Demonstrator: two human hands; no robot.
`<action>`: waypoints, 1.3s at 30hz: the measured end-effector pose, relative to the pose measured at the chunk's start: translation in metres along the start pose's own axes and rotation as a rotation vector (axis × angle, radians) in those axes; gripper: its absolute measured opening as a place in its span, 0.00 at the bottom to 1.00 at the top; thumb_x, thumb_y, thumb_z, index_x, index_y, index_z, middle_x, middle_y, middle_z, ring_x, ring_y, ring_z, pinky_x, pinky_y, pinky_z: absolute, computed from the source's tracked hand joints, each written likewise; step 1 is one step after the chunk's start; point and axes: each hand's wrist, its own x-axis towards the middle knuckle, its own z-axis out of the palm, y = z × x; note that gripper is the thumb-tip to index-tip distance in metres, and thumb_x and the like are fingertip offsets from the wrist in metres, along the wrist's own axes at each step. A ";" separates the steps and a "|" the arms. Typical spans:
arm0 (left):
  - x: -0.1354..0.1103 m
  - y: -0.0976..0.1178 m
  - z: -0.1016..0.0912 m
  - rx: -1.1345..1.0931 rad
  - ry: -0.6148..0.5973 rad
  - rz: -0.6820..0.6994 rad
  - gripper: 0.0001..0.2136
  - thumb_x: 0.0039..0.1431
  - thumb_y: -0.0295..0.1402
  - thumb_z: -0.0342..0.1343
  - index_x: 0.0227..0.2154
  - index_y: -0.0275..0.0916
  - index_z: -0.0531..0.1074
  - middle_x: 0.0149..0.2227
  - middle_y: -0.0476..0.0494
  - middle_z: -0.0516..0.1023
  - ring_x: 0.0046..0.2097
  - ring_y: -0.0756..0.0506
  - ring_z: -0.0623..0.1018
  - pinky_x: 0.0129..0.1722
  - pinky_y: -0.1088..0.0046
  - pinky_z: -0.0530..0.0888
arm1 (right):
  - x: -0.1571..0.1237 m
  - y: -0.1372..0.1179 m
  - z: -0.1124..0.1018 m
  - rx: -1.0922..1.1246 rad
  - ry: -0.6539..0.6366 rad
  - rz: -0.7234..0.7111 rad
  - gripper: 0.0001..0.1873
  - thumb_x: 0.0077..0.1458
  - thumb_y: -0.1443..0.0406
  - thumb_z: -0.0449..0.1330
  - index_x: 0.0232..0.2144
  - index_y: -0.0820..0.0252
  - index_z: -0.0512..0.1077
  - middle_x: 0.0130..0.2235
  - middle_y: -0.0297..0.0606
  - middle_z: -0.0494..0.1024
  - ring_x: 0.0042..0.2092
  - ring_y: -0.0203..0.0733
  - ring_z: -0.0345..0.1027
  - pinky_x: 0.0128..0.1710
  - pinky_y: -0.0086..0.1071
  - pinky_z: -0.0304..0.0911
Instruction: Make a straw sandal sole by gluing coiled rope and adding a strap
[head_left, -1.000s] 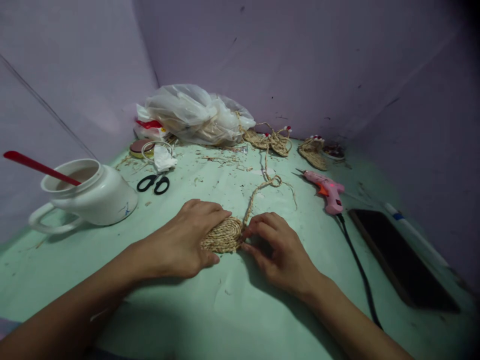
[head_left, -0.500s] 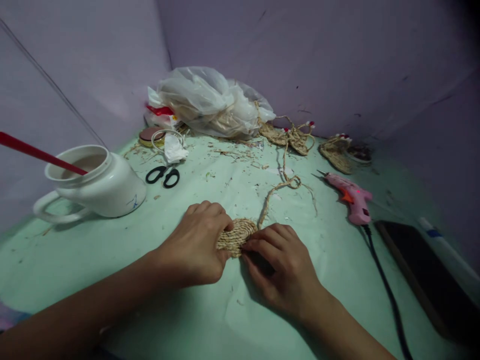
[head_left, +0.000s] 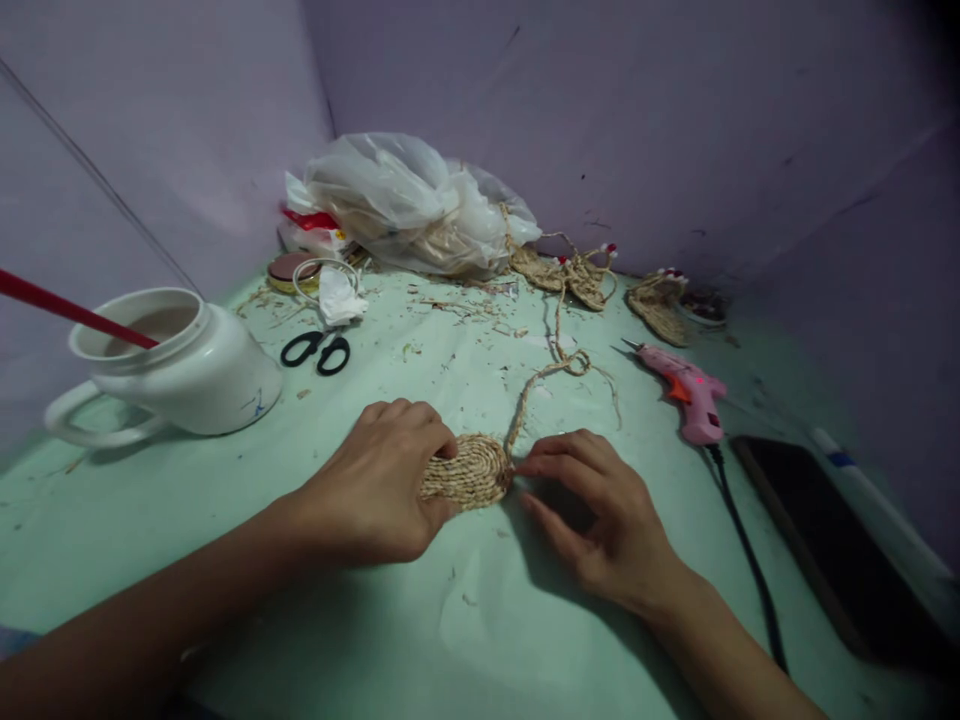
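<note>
A flat oval coil of straw-coloured braided rope (head_left: 469,472) lies on the green tabletop. My left hand (head_left: 386,480) grips its left end, thumb at the near edge and fingers over the far edge. At the coil's right end is my right hand (head_left: 600,500), its thumb and forefinger apart and the forefinger's tip at or very near the rim. Nothing shows between those fingers. From the coil's upper right edge a loose tail of rope (head_left: 523,395) runs away to a loop farther back.
A pink glue gun (head_left: 694,395) and a dark phone (head_left: 832,540) lie at right. Black-handled scissors (head_left: 332,353) and a white mug (head_left: 225,375) with a red stick (head_left: 82,315) are at left. Behind are a plastic bag (head_left: 405,205) and small woven slippers (head_left: 585,285).
My right hand has drawn slightly back to the right from the coil, and its thumb and forefinger have parted. My left hand keeps its grip. The whole view has shifted a little.
</note>
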 end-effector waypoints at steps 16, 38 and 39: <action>0.005 0.004 0.026 -0.045 0.213 0.096 0.17 0.42 0.29 0.56 0.39 0.36 0.68 0.39 0.41 0.72 0.44 0.40 0.70 0.50 0.57 0.64 | 0.011 0.002 0.007 0.138 -0.126 0.124 0.08 0.47 0.70 0.60 0.34 0.60 0.74 0.37 0.42 0.75 0.37 0.42 0.69 0.37 0.36 0.66; -0.001 -0.015 -0.023 -0.338 0.785 -0.212 0.09 0.55 0.35 0.50 0.29 0.38 0.74 0.23 0.51 0.72 0.27 0.49 0.71 0.27 0.74 0.66 | -0.005 0.016 -0.008 0.035 0.229 0.313 0.09 0.52 0.69 0.54 0.33 0.57 0.73 0.33 0.41 0.78 0.36 0.44 0.71 0.35 0.38 0.65; 0.000 -0.018 -0.027 -0.359 0.811 -0.236 0.09 0.54 0.35 0.50 0.28 0.38 0.74 0.21 0.52 0.69 0.25 0.50 0.69 0.25 0.75 0.64 | -0.005 0.015 -0.008 0.051 0.235 0.304 0.08 0.52 0.69 0.54 0.33 0.57 0.73 0.33 0.40 0.77 0.36 0.44 0.71 0.34 0.37 0.65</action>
